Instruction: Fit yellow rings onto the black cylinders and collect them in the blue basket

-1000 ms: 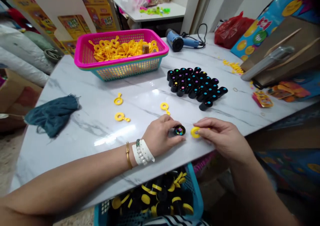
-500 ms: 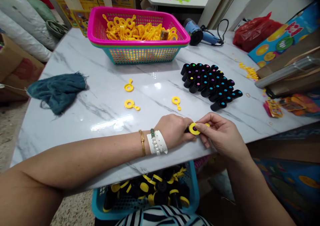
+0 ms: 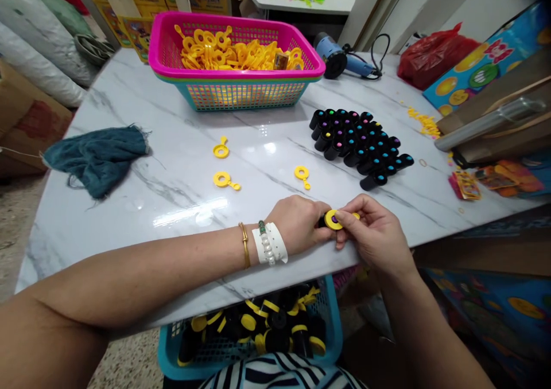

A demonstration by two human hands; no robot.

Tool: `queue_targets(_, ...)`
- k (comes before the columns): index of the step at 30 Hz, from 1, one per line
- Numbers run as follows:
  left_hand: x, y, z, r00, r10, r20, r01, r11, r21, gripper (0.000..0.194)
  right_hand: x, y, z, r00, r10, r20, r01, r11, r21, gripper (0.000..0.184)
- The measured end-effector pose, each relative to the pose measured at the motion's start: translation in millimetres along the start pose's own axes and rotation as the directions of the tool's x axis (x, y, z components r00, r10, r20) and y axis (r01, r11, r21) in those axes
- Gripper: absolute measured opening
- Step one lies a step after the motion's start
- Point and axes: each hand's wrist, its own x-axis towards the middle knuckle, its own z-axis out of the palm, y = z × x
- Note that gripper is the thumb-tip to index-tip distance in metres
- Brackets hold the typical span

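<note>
Near the table's front edge, my left hand (image 3: pixel 301 222) is wrapped round a small black cylinder (image 3: pixel 321 221), mostly hidden by the fingers. A yellow ring-shaped cap (image 3: pixel 330 221) with a tab sits at the cylinder's end, a purple dot showing in its hole. My right hand (image 3: pixel 374 228) pinches this cap, thumb pressed on its face. Loose yellow caps lie beyond my hands: one cap (image 3: pixel 302 174) close by, another cap (image 3: pixel 221 179) further left, a third cap (image 3: pixel 221 151) behind it. A block of black cylinders (image 3: pixel 357 142) with coloured dots lies to the right.
A pink basket (image 3: pixel 236 74) full of yellow caps stands at the back, beside a blue power tool (image 3: pixel 344 59). Left lies a dark teal cloth (image 3: pixel 101 156). Below the table edge, a blue basket (image 3: pixel 166 351) holds capped black cylinders. A red bag (image 3: pixel 433 56) sits back right.
My right hand has shifted slightly left and its fingers have curled closer beneath the yellow cap. My left hand stays almost still. The whole view has moved a little.
</note>
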Motion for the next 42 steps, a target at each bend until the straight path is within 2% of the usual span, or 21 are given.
queue_targets(3,0.3,5.4,-5.8,0.993,-0.078,0.086,0.092,0.981,-0.171,0.028,-0.6,-4.6,0.7,1.000,-0.005,0.009,0.006,0.998,-0.063,0.026)
queue_targets(6,2.6,8.1,-5.4,0.962,-0.182,0.201,0.253,0.872,-0.420,0.032,-1.3,-6.5,-0.7,0.998,0.005,0.057,0.001,0.995,-0.101,0.026)
queue_targets(8,3.4,8.2,-1.7,0.949,-0.202,0.243,0.301,0.811,-0.502,0.028,-1.8,-5.8,-1.7,0.998,0.000,0.060,0.007,0.993,-0.117,0.025)
queue_targets(9,2.8,8.2,0.5,0.950,-0.198,0.241,0.297,0.811,-0.504,0.026,-2.1,-5.3,-2.0,0.999,0.006,0.054,0.001,0.992,-0.122,0.025)
queue_targets(11,-0.9,8.3,4.3,0.965,-0.188,0.182,0.251,0.864,-0.436,0.026,-2.5,-4.0,-1.6,0.998,0.039,0.045,-0.033,0.991,-0.131,0.027)
queue_targets(13,-6.1,7.5,6.8,0.988,-0.143,0.061,0.155,0.935,-0.320,0.028,-2.2,-2.8,-0.5,0.996,0.077,0.053,-0.070,0.989,-0.131,0.029)
queue_targets(16,-10.5,2.7,8.3,0.996,0.031,-0.084,-0.039,0.995,-0.090,0.034,-1.8,-0.8,-0.3,0.995,0.083,0.057,-0.077,0.992,-0.100,0.030)
queue_targets(19,-8.8,-4.0,8.7,0.982,0.148,-0.120,-0.141,0.988,0.061,0.032,-4.8,0.4,-7.2,0.992,0.088,0.090,-0.091,0.995,0.032,0.028)
queue_targets(23,-3.7,-9.0,8.8,0.966,0.235,-0.104,-0.235,0.972,0.015,0.030,-4.4,-2.4,-24.5,0.958,0.175,0.226,-0.226,0.949,0.221,0.028)
queue_targets(26,-1.0,-8.6,8.7,0.967,0.235,-0.098,-0.241,0.970,-0.045,0.025,6.4,-8.1,-29.2,0.917,0.222,0.332,-0.293,0.939,0.182,0.037)
queue_targets(29,0.8,-6.8,8.4,0.978,0.190,-0.085,-0.196,0.977,-0.080,0.017,19.3,-17.9,-22.1,0.864,0.266,0.428,-0.288,0.958,-0.015,0.040)
queue_targets(31,2.7,-6.3,8.5,0.983,0.167,-0.077,-0.173,0.983,-0.067,0.015,25.2,-24.4,-15.8,0.856,0.282,0.433,-0.233,0.959,-0.164,0.039)
queue_targets(34,6.3,-6.6,10.6,0.991,0.127,-0.043,-0.127,0.992,-0.002,0.024,26.6,-27.8,-12.4,0.879,0.281,0.386,-0.184,0.945,-0.269,0.037)
queue_targets(38,7.6,-5.0,14.4,0.997,0.071,-0.010,-0.069,0.994,0.085,0.034,14.5,-18.5,-14.4,0.886,0.262,0.384,-0.181,0.955,-0.235,0.042)
queue_targets(40,5.6,-2.4,12.5,0.997,0.077,0.014,-0.079,0.988,0.132,0.033,5.3,-9.9,-12.6,0.919,0.150,0.365,-0.070,0.972,-0.225,0.050)
queue_targets(42,1.9,0.6,6.3,0.992,0.106,0.064,-0.116,0.977,0.177,0.025,-6.0,-0.3,-8.4,0.968,-0.026,0.250,0.100,0.953,-0.287,0.045)
